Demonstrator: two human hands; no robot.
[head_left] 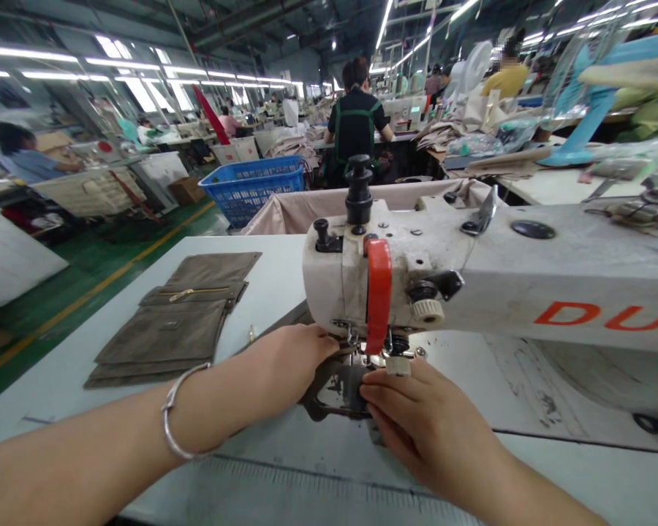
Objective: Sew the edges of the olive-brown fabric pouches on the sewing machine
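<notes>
A white industrial sewing machine [471, 277] with an orange guard and orange lettering stands across the table. My left hand [290, 361] reaches under the machine head at the needle area, its fingers curled and hidden behind the presser foot. My right hand [417, 416] lies on the dark metal bed plate [334, 387] just below the needle, fingers pressed together and flat. A thin strip of olive fabric [285, 318] runs under the machine behind my left hand. A silver bangle sits on my left wrist.
A stack of olive-brown fabric panels with a zipper [175, 321] lies on the white table [60, 380] to the left. A blue crate [252, 186] and a fabric-lined bin stand behind. Other workers sit at benches farther back; a teal fan is at upper right.
</notes>
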